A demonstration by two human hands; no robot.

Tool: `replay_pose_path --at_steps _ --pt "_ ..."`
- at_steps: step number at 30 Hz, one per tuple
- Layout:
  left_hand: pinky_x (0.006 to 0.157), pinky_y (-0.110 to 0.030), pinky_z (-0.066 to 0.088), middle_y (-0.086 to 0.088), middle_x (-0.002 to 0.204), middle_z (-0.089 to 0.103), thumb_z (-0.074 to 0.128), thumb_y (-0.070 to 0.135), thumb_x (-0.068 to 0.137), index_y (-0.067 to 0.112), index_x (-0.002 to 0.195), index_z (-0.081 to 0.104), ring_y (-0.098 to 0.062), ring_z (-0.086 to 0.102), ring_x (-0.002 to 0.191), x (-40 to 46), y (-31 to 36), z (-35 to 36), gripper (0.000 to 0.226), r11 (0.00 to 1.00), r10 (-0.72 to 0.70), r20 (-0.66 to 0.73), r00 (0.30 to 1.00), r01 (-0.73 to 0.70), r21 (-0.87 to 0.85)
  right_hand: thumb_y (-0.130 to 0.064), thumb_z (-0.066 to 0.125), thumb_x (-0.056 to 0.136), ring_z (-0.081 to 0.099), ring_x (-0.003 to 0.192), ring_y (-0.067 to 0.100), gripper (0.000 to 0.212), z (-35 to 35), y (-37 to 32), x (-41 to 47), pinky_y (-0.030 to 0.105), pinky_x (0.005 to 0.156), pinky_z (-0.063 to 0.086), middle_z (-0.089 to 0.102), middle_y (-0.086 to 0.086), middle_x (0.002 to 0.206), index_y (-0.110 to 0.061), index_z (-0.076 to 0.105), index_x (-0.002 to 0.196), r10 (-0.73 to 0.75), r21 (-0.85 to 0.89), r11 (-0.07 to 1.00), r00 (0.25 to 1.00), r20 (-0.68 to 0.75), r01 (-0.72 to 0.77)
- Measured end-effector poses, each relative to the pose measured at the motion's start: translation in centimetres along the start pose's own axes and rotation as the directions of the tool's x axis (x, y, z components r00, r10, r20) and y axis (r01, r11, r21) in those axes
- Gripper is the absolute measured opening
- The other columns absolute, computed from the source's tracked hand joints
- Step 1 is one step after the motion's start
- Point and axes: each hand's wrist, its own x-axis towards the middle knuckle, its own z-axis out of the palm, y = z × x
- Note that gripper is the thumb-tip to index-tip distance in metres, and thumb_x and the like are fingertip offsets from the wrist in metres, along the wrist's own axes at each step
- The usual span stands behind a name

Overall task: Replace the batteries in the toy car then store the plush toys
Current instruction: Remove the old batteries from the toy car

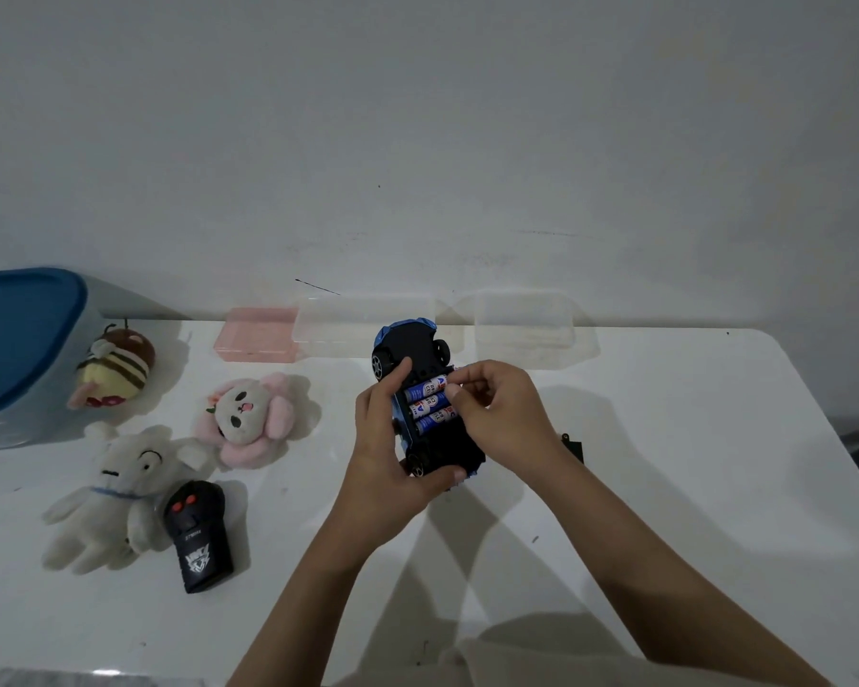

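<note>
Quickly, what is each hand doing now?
Left hand: closed around the upturned blue toy car.
Right hand: fingertips pinching a blue-labelled battery in it.

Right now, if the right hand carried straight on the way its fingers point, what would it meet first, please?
The right hand points left, fingertips already at the batteries in the upturned toy car. Going on, it would press those first, then probably the left hand gripping the car's far side; depth is unclear.

Both bare forearms extend forward from the lower frame edge and converge at centre. Left hand (385, 458): palm cupped, fingers extended upward, thumb wrapped beneath, closed in a supporting grip. Right hand (504, 414): fingers curled inward, fingertips (451, 391) apparently pinched together; exact contact is obscured. Wrists are slightly flexed.
</note>
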Motion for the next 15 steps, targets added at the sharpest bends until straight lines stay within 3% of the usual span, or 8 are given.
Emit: replay_pose_path --at_steps 4,7,12,15 --pt "0.083 -0.032 0.057 0.019 0.131 0.031 0.082 -0.002 0.062 0.04 0.141 0.026 -0.011 0.046 0.122 0.1 0.1 0.3 0.105 1.0 0.02 -0.03 0.999 -0.019 0.013 -0.031 0.072 0.08 0.057 0.058 0.006 0.016 0.3 0.0 0.2 0.019 0.057 0.045 0.063 -0.005 0.074 -0.018 0.064 0.084 0.028 -0.008 1.0 0.999 -0.026 -0.028" --pt "0.082 -0.029 0.057 0.021 0.131 0.03 0.083 0.001 0.062 0.04 0.14 0.026 -0.01 0.047 0.121 0.3 0.1 0.4 0.105 0.999 0.032 -0.043 0.999 -0.031 0.037 -0.035 0.073 0.078 0.053 0.051 0.001 0.02 0.6 -0.3 0.3 0.013 0.051 0.042 0.063 -0.009 0.07 -0.019 0.06 0.075 0.008 0.004 1.0 0.991 -0.132 -0.008" --pt "0.082 -0.027 0.057 0.02 0.13 0.03 0.083 0.001 0.061 0.039 0.141 0.026 -0.012 0.044 0.123 0.3 -0.2 0.4 0.105 1.0 0.023 -0.063 0.998 -0.021 0.021 -0.018 0.078 0.073 0.058 0.059 0.008 0.022 0.7 -1.4 0.3 0.019 0.058 0.049 0.064 -0.003 0.067 -0.018 0.058 0.065 -0.048 0.123 0.99 0.985 -0.164 0.069" --pt "0.084 -0.038 0.057 0.02 0.132 0.032 0.082 0.009 0.058 0.043 0.14 0.026 -0.02 0.046 0.122 0.2 -0.3 0.1 0.106 1.0 0.007 -0.082 0.997 -0.008 -0.011 0.001 0.067 0.078 0.062 0.062 0.011 0.02 0.0 -2.2 0.3 0.022 0.063 0.054 0.059 0.001 0.067 -0.013 0.056 0.07 0.034 0.375 0.927 0.986 -0.161 0.029"
